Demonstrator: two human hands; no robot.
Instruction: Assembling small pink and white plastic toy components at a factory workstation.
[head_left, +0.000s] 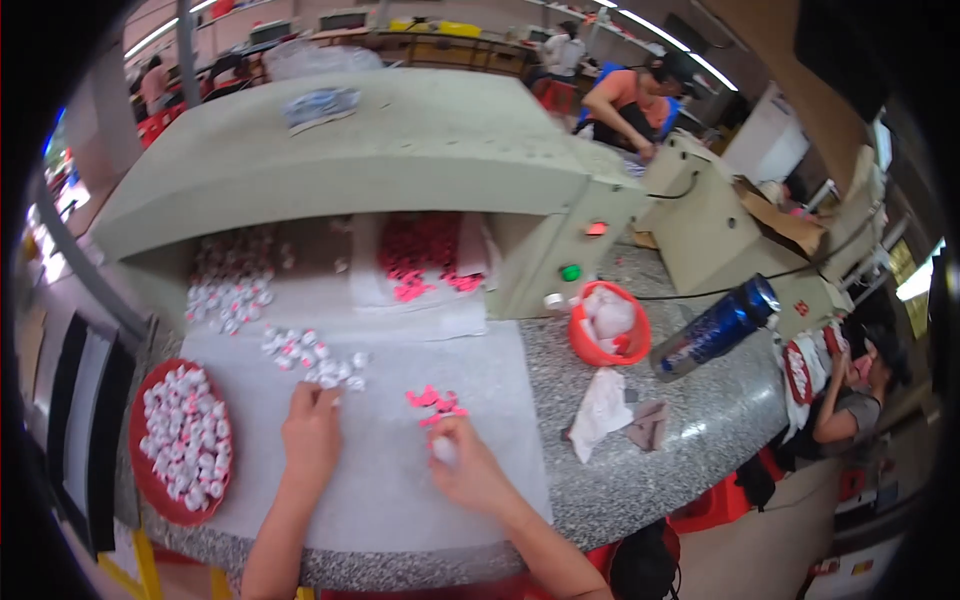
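My left hand (312, 432) is closed, fingertips pinched at the near edge of a loose group of small white pieces with pink marks (305, 350). What those fingers grip, if anything, is too small to make out. My right hand (470, 475) is closed around a rounded white piece (445, 452), which shows between thumb and fingers. Just beyond its fingertips lies a little cluster of pink pieces (435, 400). Both hands rest over a white sheet (385, 490). At the left, a red basket (141, 480) is filled with similar white pieces.
Ahead stands a pale green hooded machine (350, 180), with more white pieces (230, 275) and pink pieces (420, 255) under its hood. To the right are a red bowl (578, 345), a blue bottle (715, 325) and a crumpled tissue (600, 410). Other people work beyond.
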